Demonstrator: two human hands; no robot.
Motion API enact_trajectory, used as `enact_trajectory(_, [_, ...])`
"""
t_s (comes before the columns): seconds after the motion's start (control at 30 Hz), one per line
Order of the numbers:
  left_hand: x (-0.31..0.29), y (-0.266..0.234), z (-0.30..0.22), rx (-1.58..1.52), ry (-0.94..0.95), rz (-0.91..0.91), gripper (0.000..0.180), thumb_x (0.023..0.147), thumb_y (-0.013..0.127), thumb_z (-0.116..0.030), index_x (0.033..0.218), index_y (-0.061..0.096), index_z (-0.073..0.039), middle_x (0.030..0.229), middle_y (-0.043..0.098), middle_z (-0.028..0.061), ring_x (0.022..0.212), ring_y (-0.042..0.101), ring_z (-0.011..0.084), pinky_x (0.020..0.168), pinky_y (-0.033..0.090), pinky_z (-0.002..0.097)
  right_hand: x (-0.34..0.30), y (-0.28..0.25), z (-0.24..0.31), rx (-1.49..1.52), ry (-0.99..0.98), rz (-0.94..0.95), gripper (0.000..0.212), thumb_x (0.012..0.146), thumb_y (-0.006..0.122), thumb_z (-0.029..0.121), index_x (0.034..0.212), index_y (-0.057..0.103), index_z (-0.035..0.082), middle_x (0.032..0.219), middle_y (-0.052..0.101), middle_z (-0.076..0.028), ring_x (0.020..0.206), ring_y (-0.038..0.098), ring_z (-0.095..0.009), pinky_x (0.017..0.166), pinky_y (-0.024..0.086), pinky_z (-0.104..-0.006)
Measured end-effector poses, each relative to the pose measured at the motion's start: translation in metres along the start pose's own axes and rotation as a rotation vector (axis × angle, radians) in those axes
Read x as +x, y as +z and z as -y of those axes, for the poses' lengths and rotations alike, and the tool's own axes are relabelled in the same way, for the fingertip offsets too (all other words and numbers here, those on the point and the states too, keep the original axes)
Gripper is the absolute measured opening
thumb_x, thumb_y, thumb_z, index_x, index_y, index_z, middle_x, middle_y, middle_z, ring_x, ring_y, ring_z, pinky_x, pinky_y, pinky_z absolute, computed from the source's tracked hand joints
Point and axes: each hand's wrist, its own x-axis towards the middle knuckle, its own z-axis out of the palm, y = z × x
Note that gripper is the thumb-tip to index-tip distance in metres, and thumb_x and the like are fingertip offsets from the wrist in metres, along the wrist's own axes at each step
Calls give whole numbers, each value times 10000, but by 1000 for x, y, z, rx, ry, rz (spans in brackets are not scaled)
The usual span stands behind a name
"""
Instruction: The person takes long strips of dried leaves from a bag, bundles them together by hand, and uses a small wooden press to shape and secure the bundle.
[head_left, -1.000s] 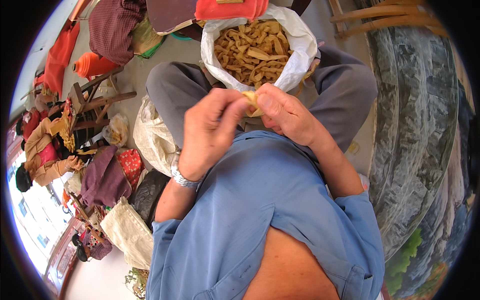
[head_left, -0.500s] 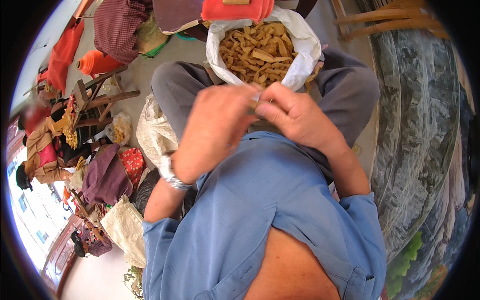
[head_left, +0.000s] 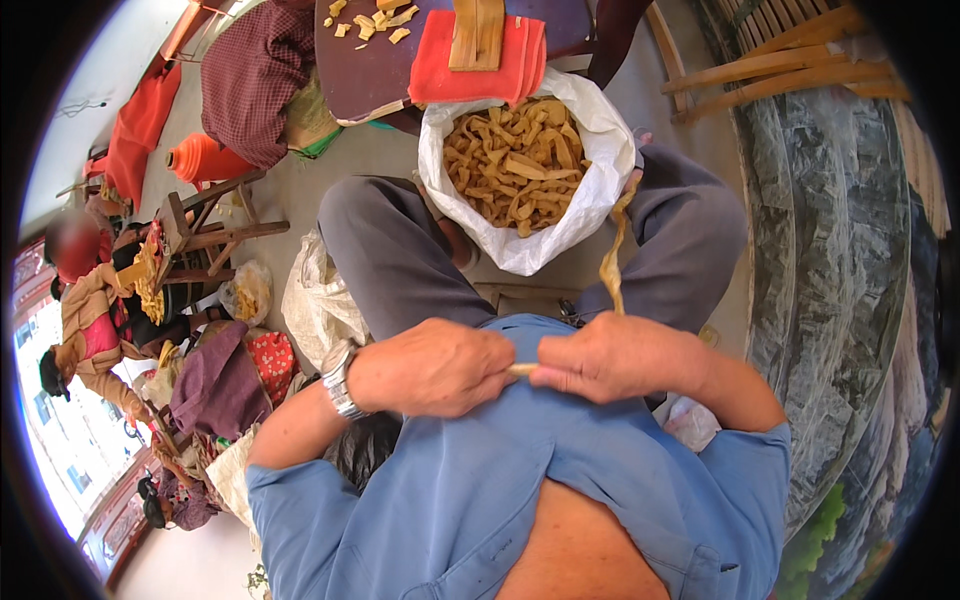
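My left hand (head_left: pixel 440 366), with a silver watch on the wrist, is closed in front of my stomach. Opposite it, my right hand (head_left: pixel 610 357) is also closed. A short pale bit of a yellowish-brown strip (head_left: pixel 522 369) shows in the gap, pinched by both hands. From the top of my right hand a long twisted length of the strip (head_left: pixel 612 270) runs up past the right side of a white bag (head_left: pixel 540 255). The bag stands open between my knees, full of similar brown strips (head_left: pixel 515 165). What the strips are made of, I cannot tell.
Beyond the bag a dark tabletop (head_left: pixel 365 75) bears a red cloth (head_left: pixel 430 75), a wooden block (head_left: pixel 477 35) and several yellow pieces. Wooden stools (head_left: pixel 215 235) and other people (head_left: pixel 95 320) are at the left. A plastic-wrapped stack (head_left: pixel 830 250) stands at the right.
Both hands have come down from the bag's near edge to my stomach. The long strip beside my right hand now shows. The view has tilted, bringing more of the tabletop in.
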Motion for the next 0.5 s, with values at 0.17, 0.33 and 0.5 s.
enact_trajectory(0.17, [-22,-35,-6,-9,-78,24,174,926,590,-176,874,514,-28,787,546,154,762,581,397,682,474,473,13,-10,14,-1,-126,-57,311,1003,604,303,839,512,55,586,554,-161,530,591,-377,495,488,-466])
enact_trajectory(0.33, [1,-80,21,72,-29,-372,133,961,599,-132,1022,575,-16,928,525,165,860,566,362,752,483,436,47,-54,-17,-320,-78,-381,169,971,636,172,877,573,47,696,570,-125,563,620,-302,515,514,-410])
enact_trajectory(0.5, [56,-135,80,-270,-92,-888,216,1027,599,-171,1201,607,-41,933,537,-38,857,497,65,766,443,233,103,-117,-82,-597,-109,-758,200,958,641,133,1122,658,19,868,659,-138,754,672,-304,655,560,-397])
